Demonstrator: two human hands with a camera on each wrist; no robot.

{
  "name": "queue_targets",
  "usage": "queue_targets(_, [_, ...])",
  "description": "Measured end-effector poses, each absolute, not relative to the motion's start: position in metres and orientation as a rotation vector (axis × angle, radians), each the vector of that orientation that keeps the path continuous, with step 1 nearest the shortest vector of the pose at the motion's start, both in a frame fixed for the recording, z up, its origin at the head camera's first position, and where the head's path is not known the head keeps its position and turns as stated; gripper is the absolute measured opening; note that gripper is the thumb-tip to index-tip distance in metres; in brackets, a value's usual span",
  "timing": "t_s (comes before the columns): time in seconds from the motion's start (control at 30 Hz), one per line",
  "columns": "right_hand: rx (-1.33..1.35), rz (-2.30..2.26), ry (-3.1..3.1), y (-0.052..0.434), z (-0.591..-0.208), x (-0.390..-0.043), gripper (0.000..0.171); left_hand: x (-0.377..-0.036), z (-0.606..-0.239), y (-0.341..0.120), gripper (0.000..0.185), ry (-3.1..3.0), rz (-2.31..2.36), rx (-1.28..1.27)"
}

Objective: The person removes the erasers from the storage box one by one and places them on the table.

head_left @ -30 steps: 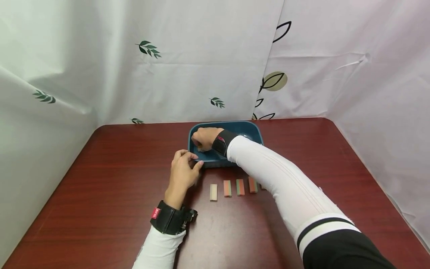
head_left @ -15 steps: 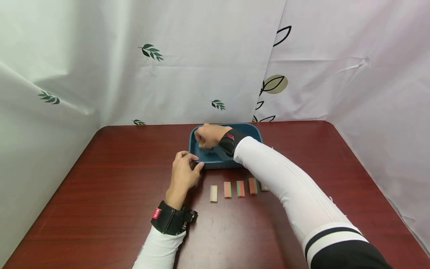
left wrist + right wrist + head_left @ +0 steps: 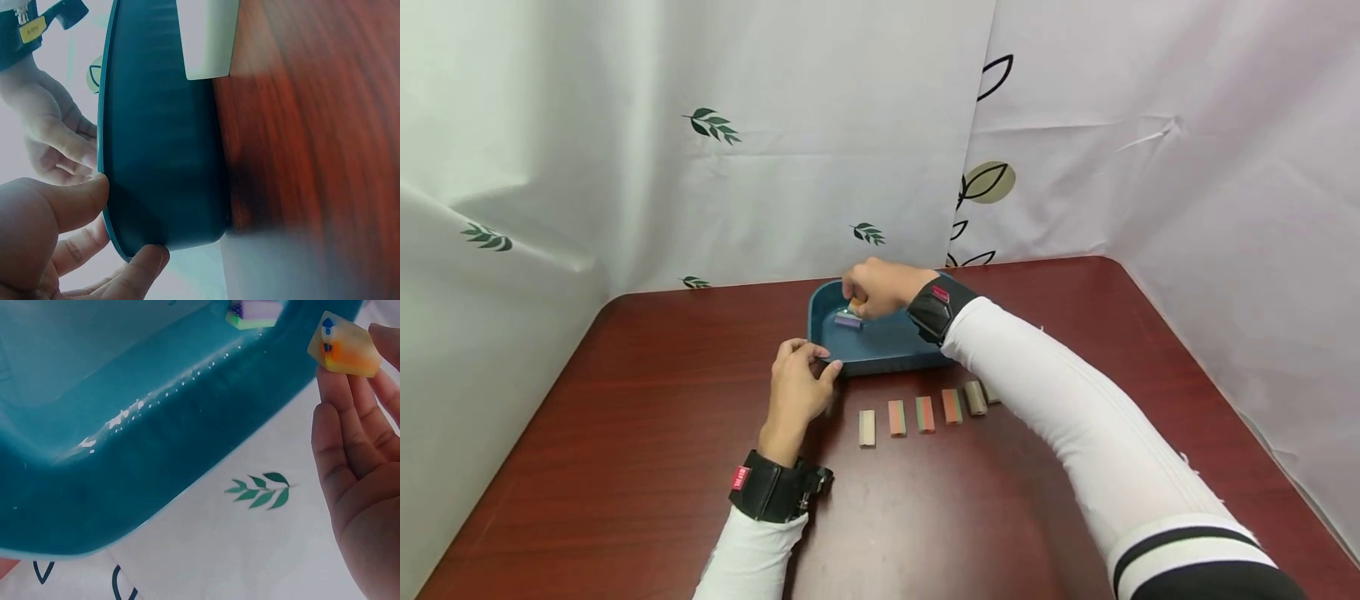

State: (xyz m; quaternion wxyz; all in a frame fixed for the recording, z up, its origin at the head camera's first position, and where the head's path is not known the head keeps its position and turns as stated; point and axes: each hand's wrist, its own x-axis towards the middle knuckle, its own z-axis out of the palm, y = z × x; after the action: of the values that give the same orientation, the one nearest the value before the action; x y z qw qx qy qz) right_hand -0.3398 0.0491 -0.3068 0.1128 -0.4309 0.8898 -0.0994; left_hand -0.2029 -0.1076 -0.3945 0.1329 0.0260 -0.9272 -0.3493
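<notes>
My left hand (image 3: 797, 392) holds the near left corner of a dark blue tray (image 3: 887, 363), thumb and fingers on its rim, as the left wrist view shows close up. Over the tray's far left part, my right hand (image 3: 883, 287) pinches a small yellow-orange block (image 3: 347, 353) with a blue mark, between thumb and fingertips. A purple block with a green side (image 3: 259, 314) lies in the tray below that hand; from the head it shows as a purple bar (image 3: 848, 321).
In front of the tray, several small blocks stand in a row on the red-brown table (image 3: 625, 433): a cream block (image 3: 867, 428) at the left, pink-and-green blocks (image 3: 925, 415), then a brownish block (image 3: 975, 398). A white curtain (image 3: 775, 200) hangs behind the table.
My right hand has risen and shifted right from low in the tray, uncovering the purple block. The yellow-orange block shows in its fingers. My left hand keeps its place on the rim.
</notes>
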Motion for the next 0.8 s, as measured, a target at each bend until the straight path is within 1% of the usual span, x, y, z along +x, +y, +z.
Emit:
queue_targets(0.23, [-1.228,-0.353,2.673,0.061,-0.301,-0.333,0.021,-0.207,-0.393,-0.107,0.021,-2.700,-1.032,0.062])
queue_targets(0.47, [-1.212,-0.494,2.729,0.074,-0.308,-0.329,0.018,-0.206,-0.391,-0.108,0.022,-2.711,-1.032,0.075])
queue_targets(0.8, [-1.159,-0.680,2.752,0.101,-0.317,-0.316,0.020,-0.205,-0.393,-0.110,0.023,-2.718,-1.039,0.084])
